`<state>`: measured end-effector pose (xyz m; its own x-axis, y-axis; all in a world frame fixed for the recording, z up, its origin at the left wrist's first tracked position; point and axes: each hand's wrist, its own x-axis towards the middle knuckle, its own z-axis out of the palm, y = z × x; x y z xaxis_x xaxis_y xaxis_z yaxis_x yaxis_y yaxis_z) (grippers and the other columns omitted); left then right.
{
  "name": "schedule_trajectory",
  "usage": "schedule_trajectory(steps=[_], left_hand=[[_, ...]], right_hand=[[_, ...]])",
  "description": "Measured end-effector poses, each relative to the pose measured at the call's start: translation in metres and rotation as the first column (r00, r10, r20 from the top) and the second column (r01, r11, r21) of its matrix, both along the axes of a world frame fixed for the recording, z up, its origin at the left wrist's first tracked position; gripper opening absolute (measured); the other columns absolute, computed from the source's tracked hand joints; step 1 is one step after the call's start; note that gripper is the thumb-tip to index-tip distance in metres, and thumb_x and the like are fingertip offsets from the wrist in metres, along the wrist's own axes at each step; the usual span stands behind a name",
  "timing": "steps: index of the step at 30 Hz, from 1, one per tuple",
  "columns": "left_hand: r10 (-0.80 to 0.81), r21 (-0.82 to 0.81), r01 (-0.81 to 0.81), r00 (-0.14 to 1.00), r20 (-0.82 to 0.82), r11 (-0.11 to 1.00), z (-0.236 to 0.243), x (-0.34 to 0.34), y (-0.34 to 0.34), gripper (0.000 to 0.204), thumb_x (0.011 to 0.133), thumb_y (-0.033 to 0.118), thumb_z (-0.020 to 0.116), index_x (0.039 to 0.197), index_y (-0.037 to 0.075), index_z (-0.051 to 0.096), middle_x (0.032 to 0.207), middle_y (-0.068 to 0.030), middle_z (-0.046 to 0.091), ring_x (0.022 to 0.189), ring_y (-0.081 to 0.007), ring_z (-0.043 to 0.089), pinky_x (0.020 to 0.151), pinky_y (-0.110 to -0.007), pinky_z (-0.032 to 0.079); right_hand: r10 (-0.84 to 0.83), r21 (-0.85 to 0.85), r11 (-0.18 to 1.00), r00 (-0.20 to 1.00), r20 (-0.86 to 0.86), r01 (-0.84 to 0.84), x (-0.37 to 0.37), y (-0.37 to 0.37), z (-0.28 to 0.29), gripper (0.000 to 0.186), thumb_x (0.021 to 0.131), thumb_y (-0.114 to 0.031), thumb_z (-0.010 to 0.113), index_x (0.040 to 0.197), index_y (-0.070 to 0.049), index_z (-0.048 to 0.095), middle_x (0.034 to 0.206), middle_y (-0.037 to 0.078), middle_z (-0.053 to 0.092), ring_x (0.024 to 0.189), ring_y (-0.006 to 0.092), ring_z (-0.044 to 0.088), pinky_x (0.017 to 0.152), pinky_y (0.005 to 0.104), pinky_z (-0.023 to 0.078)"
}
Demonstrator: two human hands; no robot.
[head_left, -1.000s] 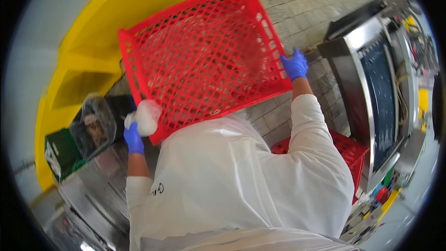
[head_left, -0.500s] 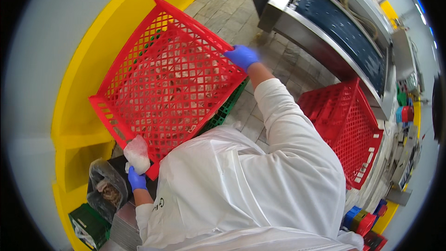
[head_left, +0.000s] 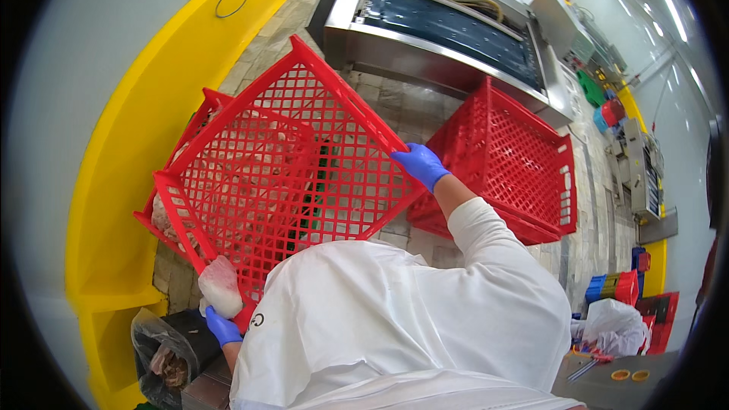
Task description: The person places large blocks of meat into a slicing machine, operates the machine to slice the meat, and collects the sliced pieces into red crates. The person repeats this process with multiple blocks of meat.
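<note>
A red mesh crate [head_left: 352, 196] hangs tilted in front of my body. My right hand [head_left: 419, 165], in a blue glove, is closed on its right rim. My left hand [head_left: 222, 324], also gloved, is closed around a white plastic-wrapped bundle [head_left: 218, 288] at the crate's lower left corner; whether its fingers also grip the rim is hidden. Beneath the held crate, a second red crate [head_left: 142, 217] with pale pinkish contents shows at the left and through the mesh, with some green plastic [head_left: 323, 153] under it.
More red crates [head_left: 524, 167] stand stacked at right, before a steel machine [head_left: 448, 23] with a dark belt. A yellow ledge [head_left: 106, 182] runs along the left wall. A lined bin [head_left: 163, 364] is at lower left. A white bag [head_left: 615, 326] and colored containers [head_left: 607, 286] sit at lower right.
I have turned to the right, so the machine and stacked crates now sit ahead. The held crate is tilted differently, and the filled crate beneath it has come into view. Both hands keep their hold.
</note>
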<state>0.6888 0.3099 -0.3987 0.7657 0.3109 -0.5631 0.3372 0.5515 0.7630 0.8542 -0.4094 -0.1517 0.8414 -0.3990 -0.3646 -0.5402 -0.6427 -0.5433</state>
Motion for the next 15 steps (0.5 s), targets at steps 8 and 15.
schedule_trajectory(steps=[8,15], left_hand=[[-0.087,0.150,0.075,0.993,0.078,0.986,0.028,0.051,-0.065,0.053,0.097,0.030,0.054,0.139,-0.002,0.058,0.137,-0.0153,0.062,0.122,-0.0304,0.061,0.107,-0.043,0.047],[-0.239,0.410,0.166,0.962,0.134,0.897,0.092,0.074,-0.195,0.051,0.096,0.029,0.054,0.135,-0.004,0.060,0.134,-0.0154,0.061,0.119,-0.0290,0.061,0.106,-0.043,0.047]], right_hand=[[-0.350,0.280,0.914,0.919,0.180,0.293,-0.182,-0.098,-0.048,0.050,0.089,-0.043,0.070,0.123,-0.007,0.072,0.103,0.014,0.075,0.097,0.0258,0.072,0.087,0.0396,0.053],[-0.680,0.627,0.676,0.656,0.327,0.388,-0.330,-0.168,-0.073,0.032,0.098,-0.030,0.070,0.116,-0.004,0.074,0.080,-0.003,0.063,0.067,0.0071,0.053,0.063,0.0273,0.045]])
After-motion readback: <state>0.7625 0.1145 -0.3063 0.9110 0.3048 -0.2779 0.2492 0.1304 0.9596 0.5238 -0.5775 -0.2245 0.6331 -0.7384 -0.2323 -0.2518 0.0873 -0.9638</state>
